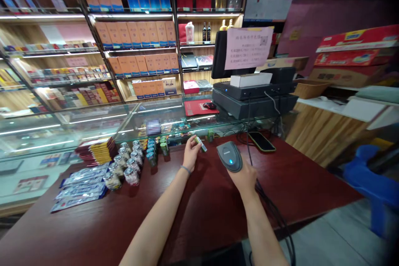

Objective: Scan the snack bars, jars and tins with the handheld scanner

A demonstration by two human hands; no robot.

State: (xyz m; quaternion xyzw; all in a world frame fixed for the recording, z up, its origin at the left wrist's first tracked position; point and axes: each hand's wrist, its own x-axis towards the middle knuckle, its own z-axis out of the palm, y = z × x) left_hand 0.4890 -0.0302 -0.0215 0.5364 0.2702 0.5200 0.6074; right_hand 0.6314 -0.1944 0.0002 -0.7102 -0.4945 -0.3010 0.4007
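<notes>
My left hand [190, 154] is closed on a small green-and-white container [201, 144], held tilted a little above the dark red tabletop. A grey handheld barcode scanner [230, 156] with a lit blue light is in the grip of my right hand [245, 178]. Its head points toward the far side, to the right of the container. Another small green container [210, 135] stands just beyond my left hand. Left of that hand are rows of small green and blue-green canisters [151, 158] and clear jars [131, 176] with silvery lids.
Blue-silver packets [81, 191] and stacked red-and-yellow packs [99, 151] lie at the left. A phone [262, 141] rests at the right beside the black cables [249, 122]. Behind are a glass counter [124, 126], a monitor [220, 56] and a red mouse pad [195, 108]. A blue stool [372, 174] stands right.
</notes>
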